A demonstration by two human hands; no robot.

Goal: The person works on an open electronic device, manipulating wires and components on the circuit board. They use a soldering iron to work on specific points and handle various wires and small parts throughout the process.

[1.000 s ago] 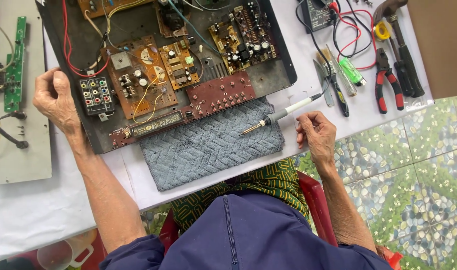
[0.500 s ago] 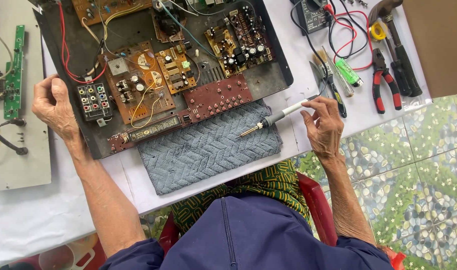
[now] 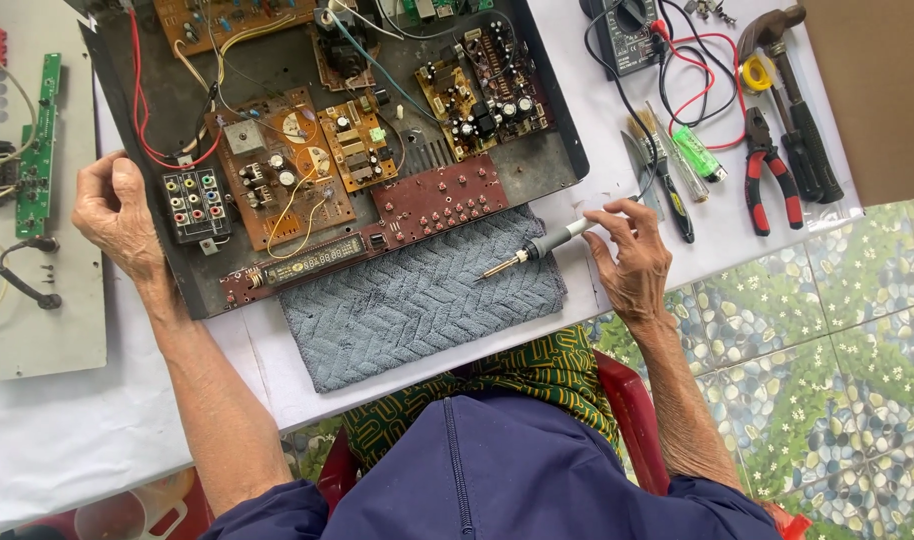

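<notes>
An opened electronic device chassis (image 3: 537, 150) full of brown circuit boards (image 3: 287, 170) and wires lies on the white table. My left hand (image 3: 122, 215) grips its left edge beside a block of coloured sockets (image 3: 192, 200). My right hand (image 3: 627, 255) holds a soldering iron (image 3: 537, 248) by its grey and white handle. Its metal tip hovers over a grey towel (image 3: 417, 300) that lies under the chassis's front edge, just right of a dark red button board (image 3: 442, 200).
Red-handled pliers (image 3: 767, 175), a hammer (image 3: 792, 95), screwdrivers (image 3: 677, 175) and a multimeter (image 3: 627, 30) with red and black leads lie at the right. A grey panel with a green board (image 3: 37, 150) sits at the left. The table edge (image 3: 737, 250) borders a tiled floor.
My right hand has carried the soldering iron upward and a little left, closer to the chassis's corner. My left hand stays on the chassis's left edge.
</notes>
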